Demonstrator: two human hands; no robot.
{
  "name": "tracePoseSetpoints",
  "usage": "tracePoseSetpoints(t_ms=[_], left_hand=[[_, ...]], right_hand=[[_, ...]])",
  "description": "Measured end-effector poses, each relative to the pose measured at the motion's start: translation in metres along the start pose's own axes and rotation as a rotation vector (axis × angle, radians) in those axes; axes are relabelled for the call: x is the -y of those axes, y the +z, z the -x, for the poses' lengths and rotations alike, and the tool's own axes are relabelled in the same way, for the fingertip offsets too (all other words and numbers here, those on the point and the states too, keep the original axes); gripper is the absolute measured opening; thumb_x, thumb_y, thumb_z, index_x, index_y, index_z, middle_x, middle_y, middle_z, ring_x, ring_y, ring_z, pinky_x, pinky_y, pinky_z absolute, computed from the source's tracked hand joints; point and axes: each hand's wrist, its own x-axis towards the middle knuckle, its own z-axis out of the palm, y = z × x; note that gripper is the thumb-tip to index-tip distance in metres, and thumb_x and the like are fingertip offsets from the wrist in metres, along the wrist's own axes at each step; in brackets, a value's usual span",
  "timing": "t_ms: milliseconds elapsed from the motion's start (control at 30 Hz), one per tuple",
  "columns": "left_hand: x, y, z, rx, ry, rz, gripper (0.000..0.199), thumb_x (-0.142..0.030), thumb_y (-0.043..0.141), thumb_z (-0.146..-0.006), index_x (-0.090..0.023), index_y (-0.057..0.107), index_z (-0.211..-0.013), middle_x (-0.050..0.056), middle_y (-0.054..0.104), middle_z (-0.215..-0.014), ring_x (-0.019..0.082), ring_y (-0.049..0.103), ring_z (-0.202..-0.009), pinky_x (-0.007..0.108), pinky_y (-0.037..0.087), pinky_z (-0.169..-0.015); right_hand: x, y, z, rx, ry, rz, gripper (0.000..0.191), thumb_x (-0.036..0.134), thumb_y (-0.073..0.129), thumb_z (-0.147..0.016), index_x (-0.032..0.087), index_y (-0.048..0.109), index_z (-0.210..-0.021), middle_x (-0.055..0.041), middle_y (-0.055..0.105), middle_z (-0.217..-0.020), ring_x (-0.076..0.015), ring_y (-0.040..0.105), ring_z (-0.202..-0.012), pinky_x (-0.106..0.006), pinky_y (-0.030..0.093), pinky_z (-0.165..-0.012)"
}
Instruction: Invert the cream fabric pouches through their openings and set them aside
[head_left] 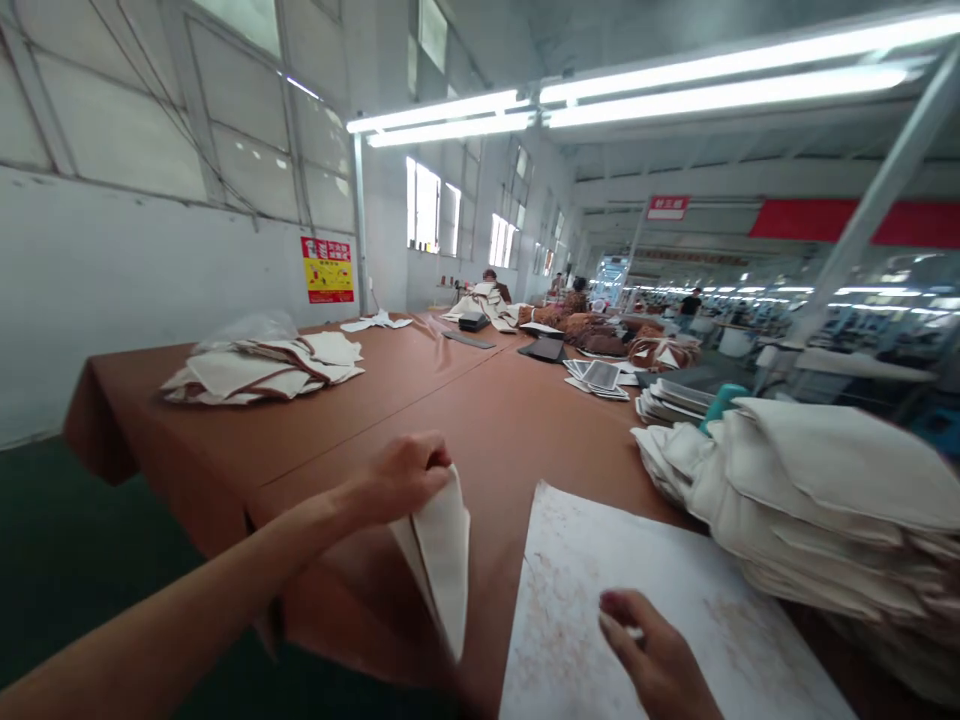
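Note:
My left hand [412, 472] is closed on the top edge of a cream fabric piece [448, 555], which hangs down folded over the front part of the table. Over a white board [577, 590] with brownish marks is my right hand [649, 645], its thumb and fingers drawn together. A small pale spot shows between those fingers, too small to name. To the right of that hand rises a tall stack of cream fabric pieces [832, 500]. Another pile of cream pieces with brown edges [262, 368] lies on the far left of the table.
A brown cover [375, 400] drapes over the long table. Further back lie grey-and-white cards [600, 377], dark flat pieces [544, 348] and brown bundles [600, 332]. A teal roll [724, 405] sits behind the right stack. Several people are in the background.

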Motion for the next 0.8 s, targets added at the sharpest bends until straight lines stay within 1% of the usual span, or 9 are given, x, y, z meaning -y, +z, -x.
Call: tracePoseSetpoints(t_ms=[133, 200, 267, 333, 400, 500, 600, 700, 800], left_hand=[[-0.081, -0.054, 0.068, 0.278, 0.278, -0.067, 0.013, -0.015, 0.053, -0.069, -0.022, 0.062, -0.075, -0.004, 0.064, -0.069, 0.013, 0.052, -0.060, 0.023, 0.030, -0.054], [-0.116, -0.070, 0.101, 0.349, 0.352, -0.072, 0.017, -0.014, 0.052, -0.070, -0.023, 0.063, -0.078, -0.004, 0.064, -0.070, 0.012, 0.052, -0.060, 0.024, 0.030, -0.053], [-0.138, -0.079, 0.127, 0.425, 0.348, -0.008, 0.019, -0.012, 0.051, -0.070, -0.023, 0.063, -0.079, -0.005, 0.065, -0.070, 0.011, 0.053, -0.060, 0.023, 0.030, -0.052], [-0.146, -0.082, 0.145, 0.547, 0.275, 0.112, 0.012, -0.015, 0.055, -0.073, -0.023, 0.063, -0.079, -0.006, 0.064, -0.071, 0.011, 0.054, -0.061, 0.021, 0.031, -0.050], [-0.142, -0.077, 0.154, 0.714, 0.178, 0.312, 0.010, -0.027, 0.064, -0.075, -0.022, 0.064, -0.084, -0.005, 0.063, -0.073, 0.012, 0.053, -0.063, 0.020, 0.032, -0.049], [-0.123, -0.056, 0.159, 0.944, 0.110, 0.707, 0.037, -0.042, 0.075, -0.071, -0.020, 0.063, -0.099, -0.002, 0.062, -0.081, 0.012, 0.052, -0.069, 0.020, 0.037, -0.057], [-0.107, -0.027, 0.166, 1.099, 0.051, 1.032, 0.055, -0.046, 0.084, -0.061, -0.017, 0.062, -0.101, 0.001, 0.062, -0.087, 0.014, 0.054, -0.076, 0.024, 0.043, -0.069], [-0.109, -0.006, 0.182, 1.108, 0.005, 1.153, 0.049, -0.042, 0.086, -0.061, -0.012, 0.063, -0.092, 0.004, 0.061, -0.087, 0.014, 0.054, -0.076, 0.025, 0.043, -0.071], [-0.121, 0.001, 0.194, 1.016, 0.075, 1.057, 0.041, -0.042, 0.082, -0.068, -0.011, 0.065, -0.089, 0.002, 0.059, -0.080, 0.011, 0.048, -0.070, 0.021, 0.037, -0.062]], right_hand=[[0.143, -0.020, 0.015, 0.107, -0.351, -0.229, 0.043, 0.040, 0.056, -0.089, 0.024, 0.051, -0.128, -0.0096, 0.053, -0.133, -0.0235, 0.051, -0.121, -0.037, 0.043, -0.103], [0.195, -0.023, 0.036, 0.233, -0.456, -0.381, 0.055, 0.039, 0.067, -0.082, 0.024, 0.048, -0.131, -0.0085, 0.055, -0.129, -0.0237, 0.051, -0.118, -0.036, 0.041, -0.103], [0.223, -0.021, 0.060, 0.434, -0.402, -0.576, 0.057, 0.040, 0.074, -0.075, 0.022, 0.053, -0.125, -0.0055, 0.061, -0.109, -0.0198, 0.056, -0.096, -0.029, 0.047, -0.084], [0.229, -0.016, 0.085, 0.621, -0.237, -0.745, 0.050, 0.043, 0.076, -0.072, 0.018, 0.059, -0.111, -0.0004, 0.056, -0.084, -0.0117, 0.047, -0.070, -0.022, 0.039, -0.061], [0.225, -0.014, 0.108, 0.632, -0.119, -0.789, 0.042, 0.047, 0.077, -0.071, 0.015, 0.061, -0.094, 0.0034, 0.044, -0.070, -0.0075, 0.033, -0.060, -0.021, 0.027, -0.052], [0.216, -0.024, 0.139, 0.433, -0.076, -0.693, 0.041, 0.050, 0.072, -0.075, 0.015, 0.052, -0.071, 0.0049, 0.032, -0.062, -0.0077, 0.027, -0.059, -0.023, 0.022, -0.051], [0.206, -0.044, 0.164, 0.274, -0.039, -0.556, 0.044, 0.052, 0.068, -0.079, 0.017, 0.044, -0.066, 0.0053, 0.031, -0.058, -0.0082, 0.027, -0.057, -0.024, 0.020, -0.050], [0.190, -0.062, 0.179, 0.162, -0.106, -0.346, 0.040, 0.047, 0.067, -0.081, 0.018, 0.045, -0.065, 0.0049, 0.034, -0.060, -0.0089, 0.028, -0.058, -0.024, 0.022, -0.050], [0.174, -0.074, 0.188, 0.192, -0.132, -0.261, 0.038, 0.043, 0.066, -0.084, 0.018, 0.044, -0.065, 0.0048, 0.034, -0.063, -0.0091, 0.028, -0.060, -0.025, 0.023, -0.051]])
